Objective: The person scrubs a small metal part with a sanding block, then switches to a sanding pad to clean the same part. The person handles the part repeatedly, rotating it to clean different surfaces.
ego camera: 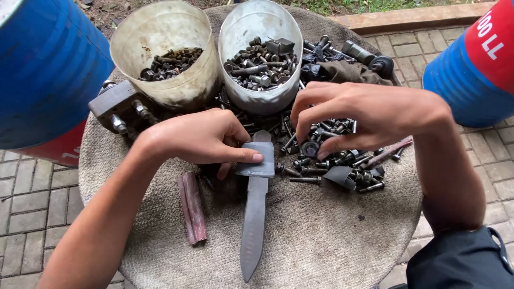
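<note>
left drum (45, 64): far left edge of the scene, big round barrel, blue body, cut off by the frame.
left drum band (56, 147): red strip low on the left drum, with a bit of white lettering at its lower edge.
right drum (466, 80): far right edge, blue barrel, partly out of frame.
right drum label (495, 40): red band on the upper part of the right drum, with white lettering, cut off at the corner.
left tub (163, 51): far middle, cut-open plastic container, dirty cream, filled with bolts, unlabelled.
right tub (262, 53): just right of the left tub, touching it, greyish white, also filled with bolts, unlabelled.
screens: none.
</note>
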